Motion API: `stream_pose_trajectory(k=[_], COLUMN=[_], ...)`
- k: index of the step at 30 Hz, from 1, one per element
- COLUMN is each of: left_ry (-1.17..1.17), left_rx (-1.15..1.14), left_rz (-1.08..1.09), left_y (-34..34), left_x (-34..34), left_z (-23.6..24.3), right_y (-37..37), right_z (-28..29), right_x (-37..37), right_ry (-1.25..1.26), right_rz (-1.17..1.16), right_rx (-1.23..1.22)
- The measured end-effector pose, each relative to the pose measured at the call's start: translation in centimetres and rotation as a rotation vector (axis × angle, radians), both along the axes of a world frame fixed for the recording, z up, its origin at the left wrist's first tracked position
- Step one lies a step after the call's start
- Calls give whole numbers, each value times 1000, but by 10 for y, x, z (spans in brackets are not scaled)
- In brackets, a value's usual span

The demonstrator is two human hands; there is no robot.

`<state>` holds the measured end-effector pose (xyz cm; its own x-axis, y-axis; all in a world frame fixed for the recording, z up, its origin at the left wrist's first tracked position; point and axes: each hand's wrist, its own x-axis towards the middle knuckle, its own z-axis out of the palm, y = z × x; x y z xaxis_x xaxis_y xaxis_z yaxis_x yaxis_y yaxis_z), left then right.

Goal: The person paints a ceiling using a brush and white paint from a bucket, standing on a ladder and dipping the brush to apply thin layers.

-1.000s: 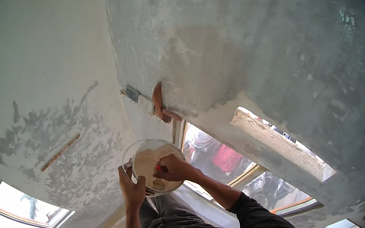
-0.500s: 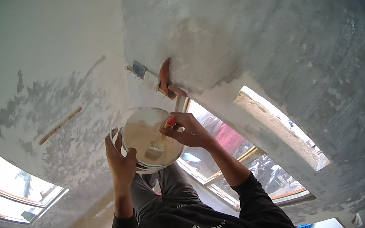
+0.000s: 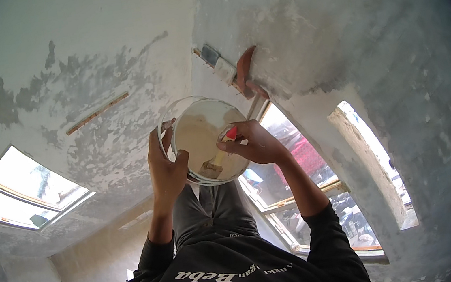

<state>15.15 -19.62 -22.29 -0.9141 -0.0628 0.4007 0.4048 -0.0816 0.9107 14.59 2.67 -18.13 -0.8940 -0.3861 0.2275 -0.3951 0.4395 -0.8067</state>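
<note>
My left hand (image 3: 166, 167) grips the left side of a round whitish bucket (image 3: 215, 183), fingers outside and thumb at the rim. Cream-coloured liquid, perhaps paint or thin plaster, lies inside the bucket. Over its right rim, my right hand (image 3: 256, 142) is closed around a paintbrush (image 3: 219, 158) with a pale handle and a red end. The bristles, coated with the mix, point down inside the bucket near the rim closest to my body. How deep they reach is hard to tell.
Patchy grey and white plaster walls surround me. A wooden strip (image 3: 98, 113) is fixed on the left one. A narrow ledge (image 3: 224, 72) with a reddish curved piece sits beyond the bucket. Windows (image 3: 34, 184) stand at left, another window (image 3: 302, 188) at right, beside a narrow opening (image 3: 371, 157).
The bucket and both hands sit further right and higher in the picture, as do the walls. Within the bucket, the bristles have shifted towards the rim nearest my body.
</note>
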Motion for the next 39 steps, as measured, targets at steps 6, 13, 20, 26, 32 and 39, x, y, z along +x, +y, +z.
stream_pose_trajectory(k=[6,13,20,26,32,39], left_ry=[24,21,29,-11,-11,21], left_rx=[-94,-168,-160,-129,-124,-141], left_rz=[28,8,21,8,-75,-72], left_y=[7,20,27,15,-2,0], left_x=[0,-2,-2,-10,-33,-60], left_z=[6,17,28,29,36,25], right_y=[10,27,33,25,31,7], right_z=[8,3,-4,7,7,-8], right_x=[-9,-15,-27,-31,-50,-57], right_ry=[-136,-153,-109,-37,127,-50], right_rz=[-84,-163,-105,-173,-199,64], right_rx=[-164,-287,-302,-524,-697,-284])
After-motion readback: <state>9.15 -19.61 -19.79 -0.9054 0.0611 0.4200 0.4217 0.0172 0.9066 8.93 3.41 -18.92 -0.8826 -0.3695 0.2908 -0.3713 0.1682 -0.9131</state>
